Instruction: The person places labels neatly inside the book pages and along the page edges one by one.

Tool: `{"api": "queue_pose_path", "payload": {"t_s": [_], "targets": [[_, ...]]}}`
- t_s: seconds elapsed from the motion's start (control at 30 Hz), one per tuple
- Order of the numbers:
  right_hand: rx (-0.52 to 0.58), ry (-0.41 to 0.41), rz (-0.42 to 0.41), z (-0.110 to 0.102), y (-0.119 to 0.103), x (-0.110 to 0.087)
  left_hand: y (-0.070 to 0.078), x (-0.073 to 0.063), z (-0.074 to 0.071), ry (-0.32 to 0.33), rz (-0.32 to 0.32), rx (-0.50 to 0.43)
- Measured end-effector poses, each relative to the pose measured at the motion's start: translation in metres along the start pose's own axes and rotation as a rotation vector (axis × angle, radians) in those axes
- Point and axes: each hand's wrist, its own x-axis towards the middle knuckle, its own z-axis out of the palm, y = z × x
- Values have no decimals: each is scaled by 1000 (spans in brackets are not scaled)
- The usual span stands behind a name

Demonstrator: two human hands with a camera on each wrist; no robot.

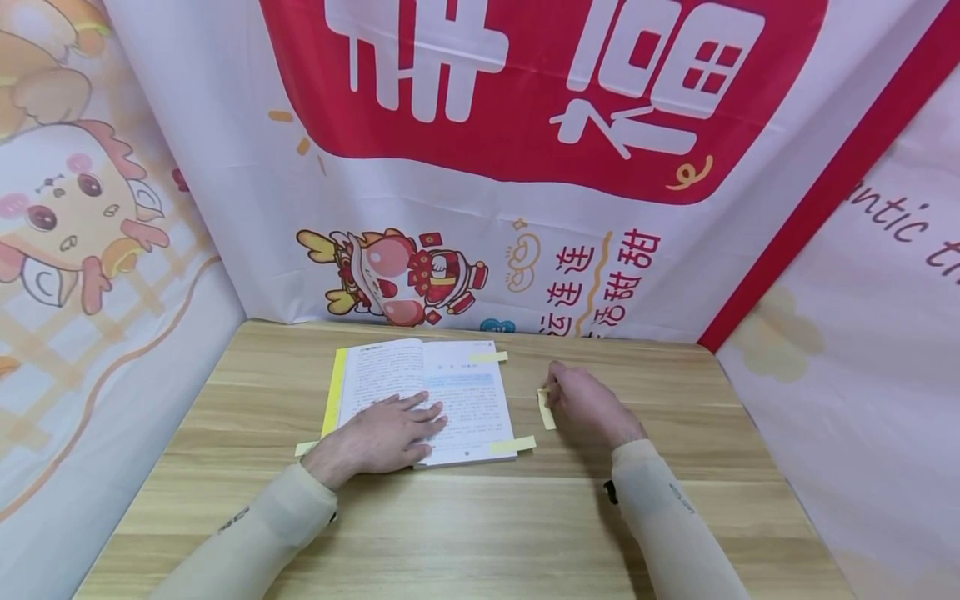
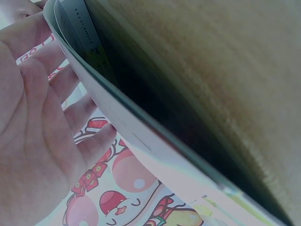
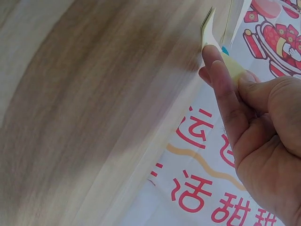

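An open book (image 1: 468,408) lies on the table, its left page partly covered by my left hand (image 1: 393,429). That hand rests on the pages with its fingers spread; in the left wrist view the hand (image 2: 37,127) lies against the book's edge (image 2: 136,127). Right of the book, my right hand (image 1: 588,404) pinches a small pale yellow sticky-note strip (image 1: 547,410) above the table. Seen from the right wrist, thumb and fingers hold the sticky note (image 3: 232,66). Other yellow sticky notes stick out from the right page, one near the top (image 1: 489,357) and one at the bottom (image 1: 513,446).
Another yellow sticky note (image 1: 304,448) shows at the book's lower left, beside my left wrist. A yellow cover edge (image 1: 333,392) runs along the book's left side. The wooden table (image 1: 465,533) meets a printed cloth backdrop (image 1: 525,200) at the back.
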Motion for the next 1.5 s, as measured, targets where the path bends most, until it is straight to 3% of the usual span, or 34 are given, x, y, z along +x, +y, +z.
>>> {"api": "queue_pose_path", "payload": {"t_s": [0.43,0.47,0.67,0.7,1.1,1.5], "targets": [[8,19,2,3,-1,7,-2,2,2,9,12,11],[15,27,-32,11,13,14,-2,2,2,9,12,11],[41,18,-18,10,12,16,-1,1,2,7,10,7],[37,9,19,3,-2,10,-1,1,2,6,9,6],[6,49,36,0,-10,15,0,0,1,5,7,2],[118,91,37,-1,-34,32,-3,2,3,5,11,10]]}}
